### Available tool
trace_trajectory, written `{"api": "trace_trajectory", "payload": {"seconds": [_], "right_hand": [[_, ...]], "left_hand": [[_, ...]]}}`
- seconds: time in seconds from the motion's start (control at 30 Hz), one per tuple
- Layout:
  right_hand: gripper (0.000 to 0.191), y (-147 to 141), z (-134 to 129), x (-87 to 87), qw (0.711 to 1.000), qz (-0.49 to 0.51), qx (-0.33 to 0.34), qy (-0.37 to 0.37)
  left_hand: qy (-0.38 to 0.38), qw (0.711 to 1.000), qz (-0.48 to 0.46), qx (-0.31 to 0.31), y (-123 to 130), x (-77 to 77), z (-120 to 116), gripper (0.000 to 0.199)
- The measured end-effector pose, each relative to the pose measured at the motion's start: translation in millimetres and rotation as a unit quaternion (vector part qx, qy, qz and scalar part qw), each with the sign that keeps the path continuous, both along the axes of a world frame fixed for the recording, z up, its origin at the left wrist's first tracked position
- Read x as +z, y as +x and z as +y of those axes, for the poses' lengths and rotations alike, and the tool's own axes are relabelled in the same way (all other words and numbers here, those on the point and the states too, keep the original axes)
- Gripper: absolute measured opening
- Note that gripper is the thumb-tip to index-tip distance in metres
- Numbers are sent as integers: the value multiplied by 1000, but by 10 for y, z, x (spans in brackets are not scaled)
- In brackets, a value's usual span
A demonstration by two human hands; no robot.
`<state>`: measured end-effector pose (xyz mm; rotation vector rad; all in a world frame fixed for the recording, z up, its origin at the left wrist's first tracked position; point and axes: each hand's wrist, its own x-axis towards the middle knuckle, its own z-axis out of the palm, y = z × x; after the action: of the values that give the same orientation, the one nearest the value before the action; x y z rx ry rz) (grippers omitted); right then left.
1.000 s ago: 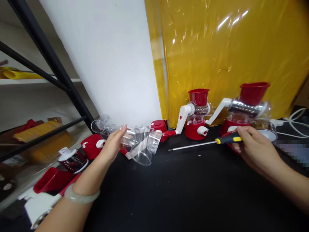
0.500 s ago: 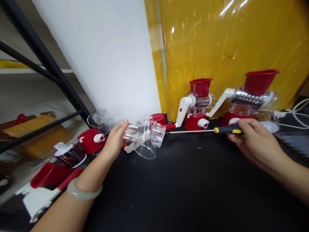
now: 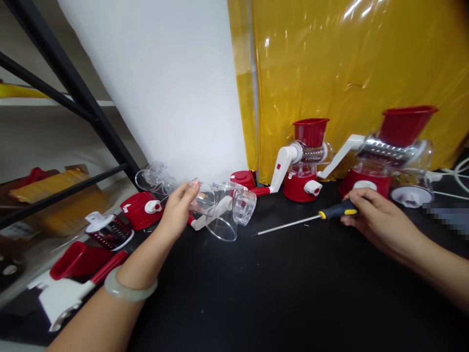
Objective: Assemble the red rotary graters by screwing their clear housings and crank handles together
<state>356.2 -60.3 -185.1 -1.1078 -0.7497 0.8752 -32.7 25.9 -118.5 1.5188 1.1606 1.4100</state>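
Observation:
My left hand is closed on the left end of a clear plastic grater housing, which lies sideways above the black table. A white crank handle shows behind and through the clear plastic. On the right, my right hand grips a screwdriver by its dark and yellow handle. The screwdriver's long metal shaft points left and slightly down, its tip apart from the housing. Beyond the screwdriver stands a rotary grater with a red hopper and base.
A second rotary grater stands further right, with a loose grating drum beside it. To the left lie a red base, a drum, a red hopper and a white handled part. A black rack rises behind them.
The screwdriver's tip has swung down, away from the housing's right end, and my right hand has dropped slightly. My left hand keeps its hold on the housing.

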Motion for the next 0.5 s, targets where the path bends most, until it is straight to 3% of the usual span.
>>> {"api": "trace_trajectory", "payload": {"seconds": [0.33,0.43,0.5], "right_hand": [[55,-71,-63,-124,977,-73,196,-35],[51,-52,-56,-181,961,-171,217,-10],[45,-66,-59,-200,932,-286,221,21]], "left_hand": [[-2,1000,3,0,64,29,-69,55],[-39,999,-34,-5,62,39,-49,55],[-89,994,-65,-7,57,60,-40,56]]}}
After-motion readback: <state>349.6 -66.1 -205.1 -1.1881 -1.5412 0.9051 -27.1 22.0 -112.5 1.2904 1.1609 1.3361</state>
